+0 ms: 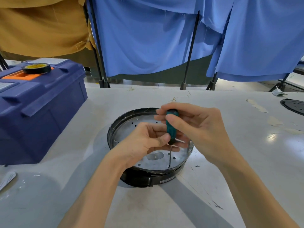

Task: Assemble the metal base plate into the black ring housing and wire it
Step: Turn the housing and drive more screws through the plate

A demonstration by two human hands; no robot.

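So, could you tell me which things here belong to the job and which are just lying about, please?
In the job: metal base plate, seated in the black ring housing; screwdriver, tip at a plate hole, gripped by the right hand and pinched by the left hand.
Lying about: blue toolbox; roll of black tape on it; black perforated disc at far right.

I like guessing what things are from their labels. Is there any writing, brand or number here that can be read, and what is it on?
No text here is legible.
Small label on the black ring housing: print too small and blurred to read.
Two white stickers on the lid of the blue toolbox: blurred, unreadable.
Yellow centre of the tape roll: any marking is too blurred to read.
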